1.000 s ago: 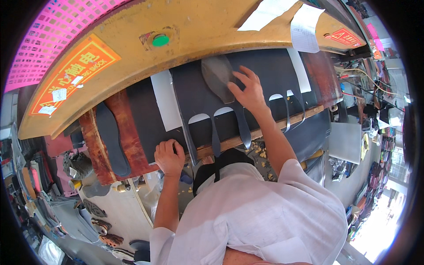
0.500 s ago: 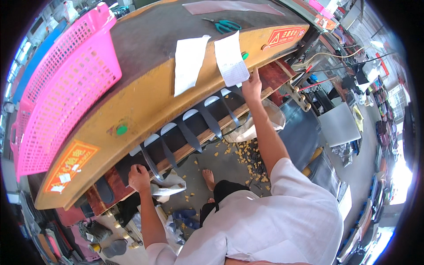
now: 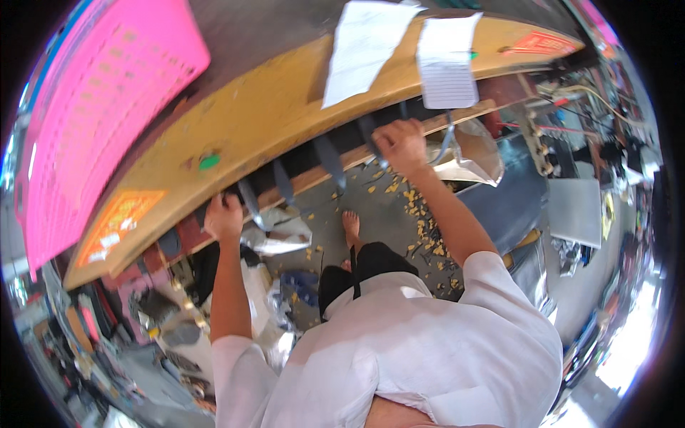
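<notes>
Near yellow beam (image 3: 267, 118): left hand (image 3: 224, 217), right hand (image 3: 404, 147), both beside dark strips (image 3: 330, 162).

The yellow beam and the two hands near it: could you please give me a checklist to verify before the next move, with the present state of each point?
1. Left hand clear of the yellow beam: not ok; its fingertips reach the beam's lower edge in this view.
2. Right hand touching no dark hanging strips: cannot tell; its fingers are right beside one.
3. Left green button uncovered: ok, no hand on it.
4. Perforated pink basket away from both hands: ok.
5. Floor free of yellow scraps: not ok; many lie scattered.
</notes>
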Demonstrator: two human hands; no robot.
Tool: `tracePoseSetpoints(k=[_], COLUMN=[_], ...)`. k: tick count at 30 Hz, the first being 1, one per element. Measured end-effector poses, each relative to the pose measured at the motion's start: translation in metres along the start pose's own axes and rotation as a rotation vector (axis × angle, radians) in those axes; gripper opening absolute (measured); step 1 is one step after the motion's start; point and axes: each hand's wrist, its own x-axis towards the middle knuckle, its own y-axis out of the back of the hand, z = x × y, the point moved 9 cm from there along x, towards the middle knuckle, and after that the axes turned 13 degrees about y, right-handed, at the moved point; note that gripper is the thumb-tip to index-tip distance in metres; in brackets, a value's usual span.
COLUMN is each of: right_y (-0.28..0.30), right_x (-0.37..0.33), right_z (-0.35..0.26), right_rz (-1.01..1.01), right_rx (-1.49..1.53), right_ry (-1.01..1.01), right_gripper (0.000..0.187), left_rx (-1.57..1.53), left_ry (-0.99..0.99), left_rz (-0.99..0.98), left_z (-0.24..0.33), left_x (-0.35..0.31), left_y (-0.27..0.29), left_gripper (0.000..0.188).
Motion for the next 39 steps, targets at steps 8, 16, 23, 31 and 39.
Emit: tracePoseSetpoints(k=[8,16,23,31,39], right_y=[-0.014,0.014,0.064,-0.025,0.049], right_x=[-0.005,-0.051,-0.081,-0.041,-0.113], right_z=[0.02,-0.005,-0.078,-0.203,-0.167], right_rz=[-0.01,-0.053,-0.163,-0.235,-0.097], right_rx=[0.065,0.112,0.13,0.02,0.681], right_ry=[-0.116,-0.128,-0.203,-0.047,-0.308], right_gripper=[0.019,0.02,0.036,0.077,0.087], left_rx=[-0.063,-0.077,-0.378,-0.178,-0.014], left_ry=[-0.044,-0.047,0.304,-0.223,-0.217], left_rz=[0.125,0.131,-0.008,-0.072,-0.104], left_z=[0.006,-0.001,-0.036,0.106,0.088], left_x=[-0.007,-0.069,-0.162,-0.22,-0.32], left_y=[0.01,0.034,0.066,0.053,0.067], left_gripper=[0.031,0.029,0.014,0.058,0.063])
